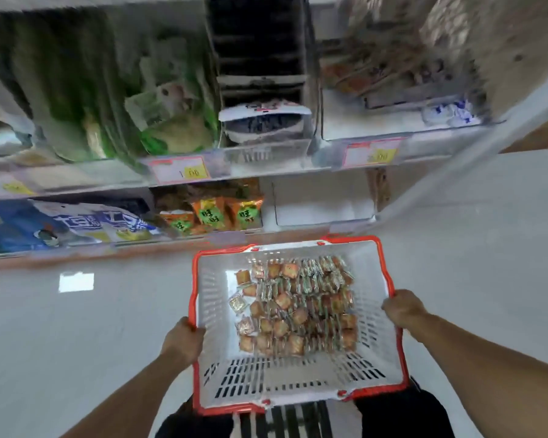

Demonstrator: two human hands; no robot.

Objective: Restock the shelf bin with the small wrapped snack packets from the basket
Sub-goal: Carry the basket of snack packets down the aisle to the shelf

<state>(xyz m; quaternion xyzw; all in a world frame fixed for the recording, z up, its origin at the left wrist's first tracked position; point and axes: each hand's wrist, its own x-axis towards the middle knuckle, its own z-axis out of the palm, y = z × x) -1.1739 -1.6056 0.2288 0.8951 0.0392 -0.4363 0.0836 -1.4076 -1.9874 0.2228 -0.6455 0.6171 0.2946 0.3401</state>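
Note:
A white plastic basket (214,298) with a red rim hangs in front of me, above the floor. My left hand (184,338) grips its left rim. At the right rim, my right hand (404,308) grips the edge. Several small wrapped snack packets (298,306), orange and green, lie heaped on the basket's floor, mostly towards the right. Just beyond the basket, on the lowest shelf, stands a clear bin (323,200) that looks bare inside. The view is blurred by motion.
The shelving (266,172) runs across the upper view with price tags (179,169) on its edges. Orange snack bags (214,213) sit left of the clear bin, blue and white bags (86,224) further left. Green packs and dark packets fill the upper shelf. Pale floor (76,327) lies below.

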